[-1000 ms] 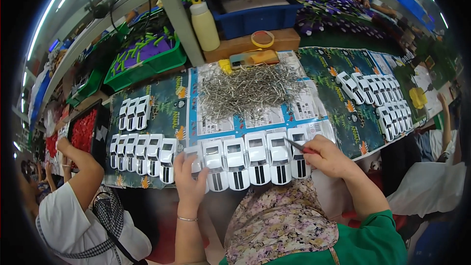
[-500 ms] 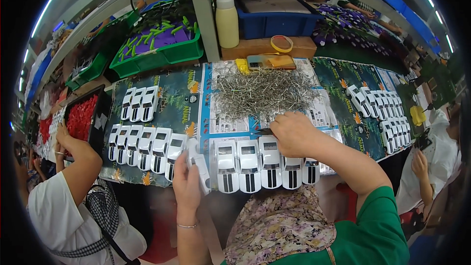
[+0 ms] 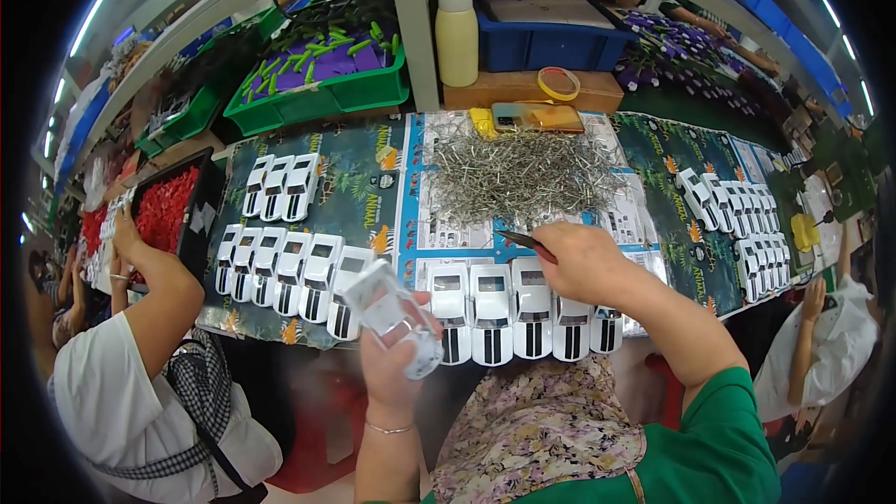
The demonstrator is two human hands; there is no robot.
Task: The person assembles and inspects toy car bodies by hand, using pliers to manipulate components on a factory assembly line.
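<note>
Left hand [image 3: 388,375]: fingers curled about one white toy car [image 3: 383,303], held tilted and blurred over the near edge of the table [image 3: 350,131], just left of the near row. We cannot make out which face of it is turned up.

Right hand [image 3: 586,261]: narrow, pinching a slim, dark-tipped tool [image 3: 519,240] with some red at the grip. It hovers over the near row, tip toward the heap of metal pins [image 3: 523,173] and, as far as we can tell, apart from it.

Near row [image 3: 491,303]: five white cars side by side, dark stripes toward the wearer, the rightmost ones partly under the right forearm.

Left group [image 3: 291,271]: six cars in front, three behind.

Right group [image 3: 695,198]: two packed rows, too small for us to count surely.

Progress: we judge the work to be midway, with one car in hand and five close by. Which groups are finished and which are waiting we cannot tell. The heap of pins is large, so we reckon plenty of stock is left.

Behind the heap: a phone [image 3: 537,118], lying flat.
</note>
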